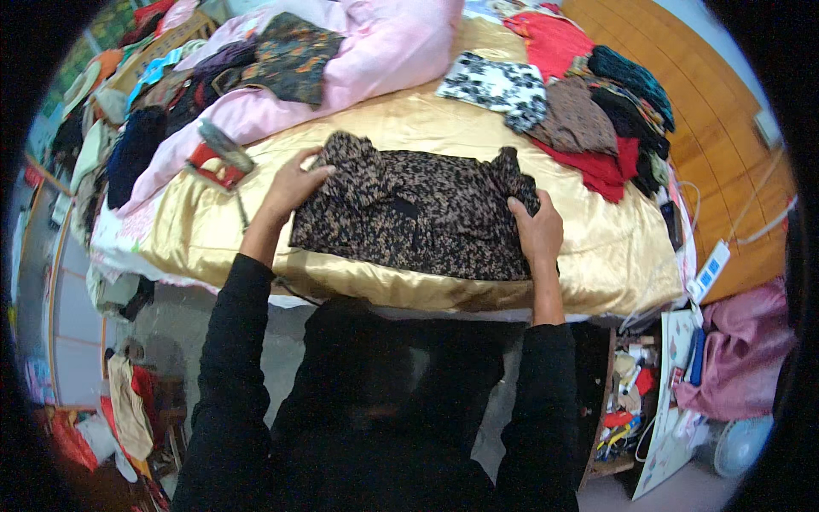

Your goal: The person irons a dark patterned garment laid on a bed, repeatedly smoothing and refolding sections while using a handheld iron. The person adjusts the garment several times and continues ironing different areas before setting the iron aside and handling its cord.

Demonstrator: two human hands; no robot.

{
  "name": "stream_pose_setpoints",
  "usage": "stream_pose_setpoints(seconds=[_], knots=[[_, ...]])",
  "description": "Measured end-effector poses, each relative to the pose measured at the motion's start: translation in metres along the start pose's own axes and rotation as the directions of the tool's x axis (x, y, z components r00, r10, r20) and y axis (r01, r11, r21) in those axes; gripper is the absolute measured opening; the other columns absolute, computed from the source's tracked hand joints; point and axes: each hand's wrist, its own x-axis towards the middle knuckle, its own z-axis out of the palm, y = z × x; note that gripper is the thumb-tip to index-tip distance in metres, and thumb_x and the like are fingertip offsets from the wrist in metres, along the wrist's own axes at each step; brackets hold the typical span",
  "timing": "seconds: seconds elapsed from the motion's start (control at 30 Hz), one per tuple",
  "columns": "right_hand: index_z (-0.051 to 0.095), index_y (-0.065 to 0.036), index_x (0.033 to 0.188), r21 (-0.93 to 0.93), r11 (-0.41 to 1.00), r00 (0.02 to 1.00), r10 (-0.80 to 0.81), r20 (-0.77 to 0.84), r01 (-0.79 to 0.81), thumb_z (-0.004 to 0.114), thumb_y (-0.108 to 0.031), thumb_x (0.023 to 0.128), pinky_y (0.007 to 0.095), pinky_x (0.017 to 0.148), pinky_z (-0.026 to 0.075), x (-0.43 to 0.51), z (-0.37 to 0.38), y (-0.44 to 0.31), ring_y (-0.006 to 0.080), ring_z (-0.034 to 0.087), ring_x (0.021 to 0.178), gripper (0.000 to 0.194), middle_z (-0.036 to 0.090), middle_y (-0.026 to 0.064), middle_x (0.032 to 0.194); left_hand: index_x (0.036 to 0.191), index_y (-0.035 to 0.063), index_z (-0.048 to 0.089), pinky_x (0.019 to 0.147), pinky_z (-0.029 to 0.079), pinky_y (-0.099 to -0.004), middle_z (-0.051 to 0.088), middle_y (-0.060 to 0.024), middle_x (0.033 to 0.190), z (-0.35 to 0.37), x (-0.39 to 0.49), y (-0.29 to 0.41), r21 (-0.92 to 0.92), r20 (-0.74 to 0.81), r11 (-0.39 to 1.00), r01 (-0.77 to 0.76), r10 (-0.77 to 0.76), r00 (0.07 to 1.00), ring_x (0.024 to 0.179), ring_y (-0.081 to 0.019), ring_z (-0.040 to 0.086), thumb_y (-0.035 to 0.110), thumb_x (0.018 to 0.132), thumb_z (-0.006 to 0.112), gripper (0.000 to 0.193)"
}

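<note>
A dark floral-print garment (435, 217) lies partly folded near the front edge of a bed with a shiny yellow cover (614, 256). At its left end, my left hand (297, 182) pinches a bunched part of the fabric between thumb and fingers. My right hand (540, 227) grips the gathered cloth at the right end, thumb on top. To the left of my left hand rests a red and grey object (221, 160), perhaps an iron, with a dark cord running towards the bed's front edge.
A pink quilt (390, 51) and piled clothes (185, 83) cover the back left. Folded garments, among them a black-and-white floral one (496, 86), lie at the back right. A white power strip (709, 272) hangs by the right edge, above an open cabinet (601, 409).
</note>
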Motion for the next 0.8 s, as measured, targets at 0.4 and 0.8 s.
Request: stream_pose_setpoints(seconds=[0.4,0.8], knots=[[0.062,-0.006,0.123,-0.213,0.968,0.960,-0.179,-0.214,0.133,0.070,-0.043,0.087,0.0438,0.084,0.053,-0.011,0.028,0.017,0.0355,0.066,0.100,0.052,0.068,0.0151,0.114,0.113,0.0171,0.069,0.075,0.053,-0.0415,0.066,-0.0128,0.087,0.005,-0.028,0.037,0.574,0.328,0.546,-0.610,0.529,0.782,0.083,-0.0333,0.065,0.003,0.084,0.059,0.034],[0.062,-0.004,0.124,-0.185,0.976,0.963,-0.152,-0.223,0.112,0.067,-0.046,0.090,0.0438,0.084,0.053,-0.011,0.030,0.014,0.0362,0.066,0.101,0.054,0.068,0.0165,0.115,0.128,0.0039,0.063,0.095,0.051,-0.0376,0.068,-0.0178,0.120,0.042,0.010,0.050,0.234,-0.006,0.907,-0.351,0.362,0.932,0.113,-0.0292,0.065,0.021,0.096,0.062,0.036]])
